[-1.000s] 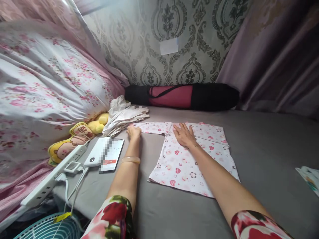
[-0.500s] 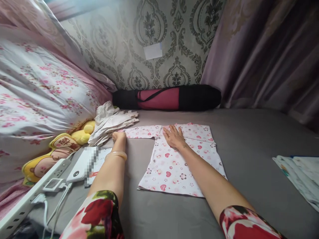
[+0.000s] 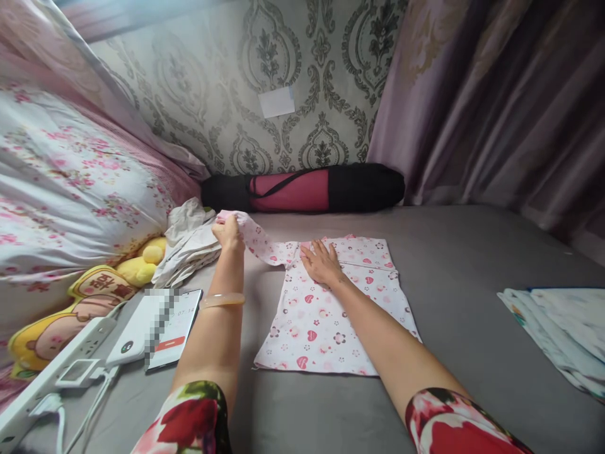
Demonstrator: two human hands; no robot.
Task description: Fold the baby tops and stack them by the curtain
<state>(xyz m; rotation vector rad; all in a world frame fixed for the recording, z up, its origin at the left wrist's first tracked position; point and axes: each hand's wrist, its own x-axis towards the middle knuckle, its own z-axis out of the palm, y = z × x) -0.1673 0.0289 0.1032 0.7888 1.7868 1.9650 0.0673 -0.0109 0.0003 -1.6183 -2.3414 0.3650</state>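
A small white shirt (image 3: 326, 321) with pink hearts and flowers lies flat on the grey bed sheet (image 3: 312, 413). Its left sleeve (image 3: 259, 243) is lifted off the sheet and bends in a curve. My left hand (image 3: 227, 232) grips the pink cuff at the end of that sleeve, its fingers closed. Flat on the shirt near the collar rests my right hand (image 3: 324, 261), fingers stretched out. The other sleeve lies folded across the top of the shirt.
Crumpled pale cloths (image 3: 189, 243) lie beyond my left forearm. Nearer are a phone (image 3: 182, 334), a white power bank (image 3: 137, 328), a power strip (image 3: 57, 384) and yellow plush toys (image 3: 94, 302). A black and pink bag (image 3: 293, 189) lies along the wall. Folded fabric (image 3: 562, 328) is at right.
My left hand has raised the sleeve's cuff up and away, so the once flat sleeve now curves above the sheet. My right hand keeps its place on the shirt. The view has shifted slightly.
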